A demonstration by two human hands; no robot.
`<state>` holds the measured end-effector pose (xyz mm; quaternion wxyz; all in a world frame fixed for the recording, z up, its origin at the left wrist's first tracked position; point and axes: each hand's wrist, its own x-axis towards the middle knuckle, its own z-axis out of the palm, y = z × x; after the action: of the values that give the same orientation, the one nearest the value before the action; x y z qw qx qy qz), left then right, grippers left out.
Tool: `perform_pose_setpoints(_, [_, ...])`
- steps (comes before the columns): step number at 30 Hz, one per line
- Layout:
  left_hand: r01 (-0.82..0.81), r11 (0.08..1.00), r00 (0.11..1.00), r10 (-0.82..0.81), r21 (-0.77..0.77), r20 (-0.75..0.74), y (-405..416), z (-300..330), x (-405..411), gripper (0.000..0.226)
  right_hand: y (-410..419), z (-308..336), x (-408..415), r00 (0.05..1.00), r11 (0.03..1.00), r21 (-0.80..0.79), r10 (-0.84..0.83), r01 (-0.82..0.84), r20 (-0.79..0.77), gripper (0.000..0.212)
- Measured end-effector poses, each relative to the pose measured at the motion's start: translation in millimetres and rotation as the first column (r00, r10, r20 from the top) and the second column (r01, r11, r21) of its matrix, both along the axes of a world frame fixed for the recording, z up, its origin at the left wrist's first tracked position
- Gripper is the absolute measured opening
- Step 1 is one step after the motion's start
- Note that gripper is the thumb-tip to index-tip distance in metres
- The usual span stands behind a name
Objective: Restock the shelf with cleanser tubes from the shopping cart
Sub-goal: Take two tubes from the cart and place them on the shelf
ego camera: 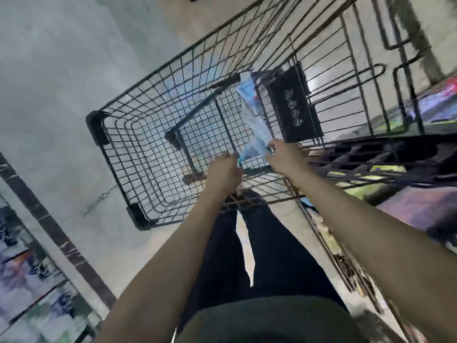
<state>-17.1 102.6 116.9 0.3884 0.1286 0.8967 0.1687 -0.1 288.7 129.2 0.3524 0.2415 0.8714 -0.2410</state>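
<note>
Both arms reach down into the wire shopping cart, and a single pale blue-and-white cleanser tube stands up between the hands, long and slightly tilted, its far end high against the cart's back grid. The right hand has the tube's near end: its fingers curl against the right edge, pinching there. The left hand comes in from the other side, fingers bent, their tips touching the tube's lower left corner; motion blur hides whether they really grip it. Beside the tube hangs a black child-seat flap. Below, dark trousers and grey floor.
</note>
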Motion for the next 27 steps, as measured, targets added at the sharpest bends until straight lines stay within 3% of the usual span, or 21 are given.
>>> perform_pose_setpoints(4, [0.038, 0.999, 0.999, -0.037, -0.031, 0.032, 23, -70, -10, 0.048, 10, -75, -6, 0.998, 0.999, -0.035, -0.021, 0.024, 0.063, 0.029])
perform_pose_setpoints(14, [0.135, 0.981, 0.991, -0.134, -0.142, 0.016, 50, -213, -6, 0.064, 22, -209, 15, 0.996, 0.996, 0.086, 0.002, -0.01, 0.094, 0.045])
perform_pose_setpoints(18, [0.144, 0.981, 0.987, -0.151, -0.127, -0.049, 50, -235, 0, 0.067, 19, -228, 21, 0.996, 0.992, 0.126, -0.029, 0.019, 0.081, 0.041])
perform_pose_setpoints(22, [0.161, 0.984, 0.982, -0.167, -0.077, -0.083, 50, -234, -6, 0.056, 21, -230, 19, 0.994, 0.99, 0.135, -0.056, 0.043, 0.096, 0.043])
perform_pose_setpoints(27, [0.031, 0.999, 0.999, -0.031, -0.022, 0.036, 38, -211, -16, 0.031, 22, -200, 8, 0.971, 0.972, -0.042, -0.228, 0.231, 0.067, 0.035])
